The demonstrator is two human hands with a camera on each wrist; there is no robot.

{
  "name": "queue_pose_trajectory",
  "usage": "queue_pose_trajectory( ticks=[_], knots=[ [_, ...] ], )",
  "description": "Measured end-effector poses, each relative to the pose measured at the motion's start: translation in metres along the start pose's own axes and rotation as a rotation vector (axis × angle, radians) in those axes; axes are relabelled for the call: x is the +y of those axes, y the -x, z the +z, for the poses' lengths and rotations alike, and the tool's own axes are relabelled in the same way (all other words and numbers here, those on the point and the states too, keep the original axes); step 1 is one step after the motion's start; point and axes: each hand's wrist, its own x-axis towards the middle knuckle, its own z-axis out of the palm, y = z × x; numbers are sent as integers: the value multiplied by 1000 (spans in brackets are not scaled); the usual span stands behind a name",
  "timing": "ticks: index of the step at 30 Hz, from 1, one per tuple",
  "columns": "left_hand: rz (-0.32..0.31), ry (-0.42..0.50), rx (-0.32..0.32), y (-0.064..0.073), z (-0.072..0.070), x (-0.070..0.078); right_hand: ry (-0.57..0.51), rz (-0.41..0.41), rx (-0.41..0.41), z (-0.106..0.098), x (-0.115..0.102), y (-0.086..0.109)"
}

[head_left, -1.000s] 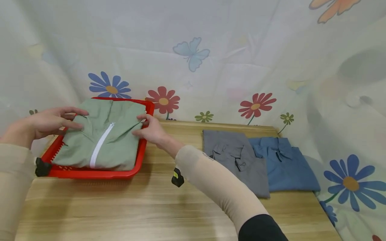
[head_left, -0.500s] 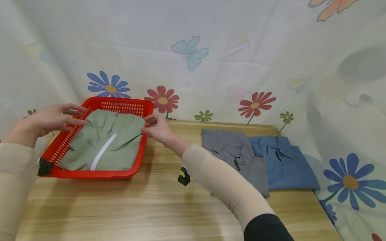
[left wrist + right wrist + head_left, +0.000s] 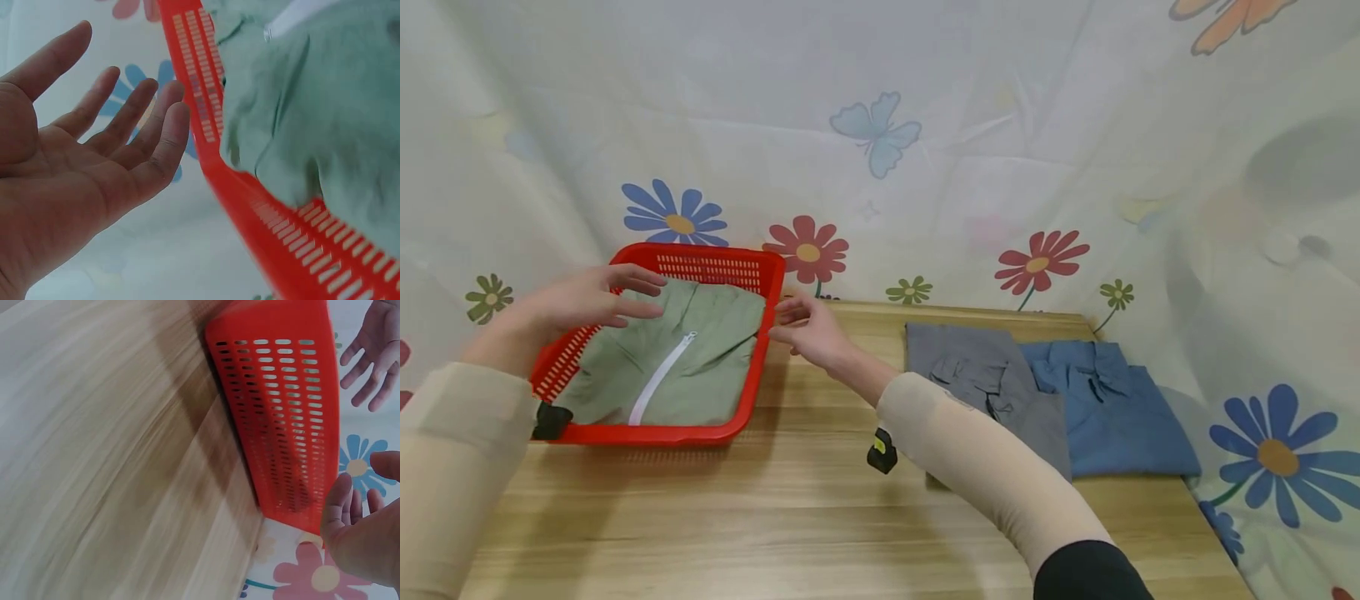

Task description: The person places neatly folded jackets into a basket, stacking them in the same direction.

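Left hand: I see the left hand wide, thumb and fingers parted, hanging above the left side of the basket. My right wrist view shows it up over the rim, apart from it.
Right hand: the right hand has loosely bent fingers, with a gap between them and the thumb. It is at the basket's right rim; I cannot tell whether a fingertip touches.
Jacket: the green jacket lies folded in the basket, creased, filling most of it. Its white zip slants from the middle toward the near rim.
Basket: red, with slotted walls, standing on the left part of the table, near the cloth.
Shirts: to the right I have the grey shirt and the blue shirt, both folded on the table, the grey one overlapping the blue one's left edge. The right sleeve covers part of the grey one from my head view.
Table: pale wood grain.
Cloth: white, printed with flowers and a butterfly, behind the table and along its right side.
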Motion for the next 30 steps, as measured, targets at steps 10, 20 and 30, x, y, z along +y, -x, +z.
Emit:
queue_pose_trajectory(
  ticks=[10, 20, 30],
  knots=[
    [97, -31, -16, -3, 28, 34, 169, -70, -19, -23, 20, 12],
    [212, -95, -14, 14, 78, 91, 470, -181, -74, -54, 44, 44],
    [392, -160, -56, 35, 138, 126, 666, -200, -60, -90, 62, 82]
  ],
)
